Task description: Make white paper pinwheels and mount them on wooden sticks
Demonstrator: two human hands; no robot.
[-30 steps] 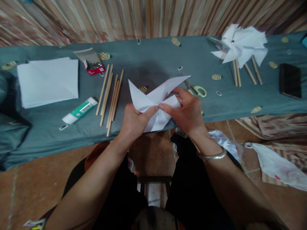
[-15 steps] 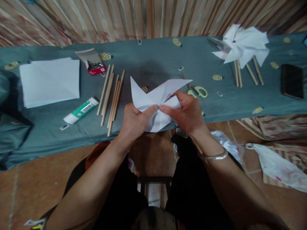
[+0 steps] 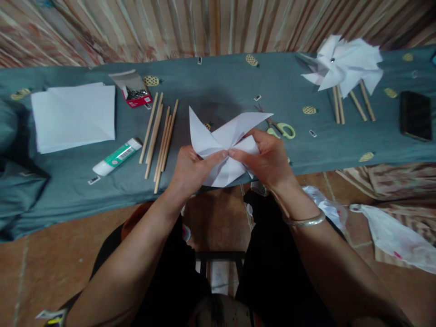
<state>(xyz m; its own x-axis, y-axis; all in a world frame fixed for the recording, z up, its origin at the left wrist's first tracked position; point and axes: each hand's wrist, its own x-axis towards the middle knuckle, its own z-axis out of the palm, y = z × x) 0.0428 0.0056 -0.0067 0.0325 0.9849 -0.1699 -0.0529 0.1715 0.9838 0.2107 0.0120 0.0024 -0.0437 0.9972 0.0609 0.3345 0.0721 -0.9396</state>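
A folded white paper pinwheel point(image 3: 218, 136) is held over the near edge of the grey-blue cloth-covered table point(image 3: 218, 86). My left hand point(image 3: 189, 170) pinches its centre from the left. My right hand point(image 3: 269, 159) pinches it from the right, thumb tips almost meeting at the middle. Two paper points stick up and away from me. A silver bangle point(image 3: 304, 221) circles my right wrist.
Several wooden sticks point(image 3: 158, 134) lie left of the paper, with a glue tube point(image 3: 117, 156), a red box of pins point(image 3: 134, 91) and a stack of white sheets point(image 3: 73, 116). Scissors point(image 3: 279, 128) lie right. Finished pinwheels on sticks point(image 3: 344, 68) and a black phone point(image 3: 415, 116) sit far right.
Both hands and the paper have stayed nearly in place; my view shifted slightly. The thumbs have closed a little tighter on the paper's centre.
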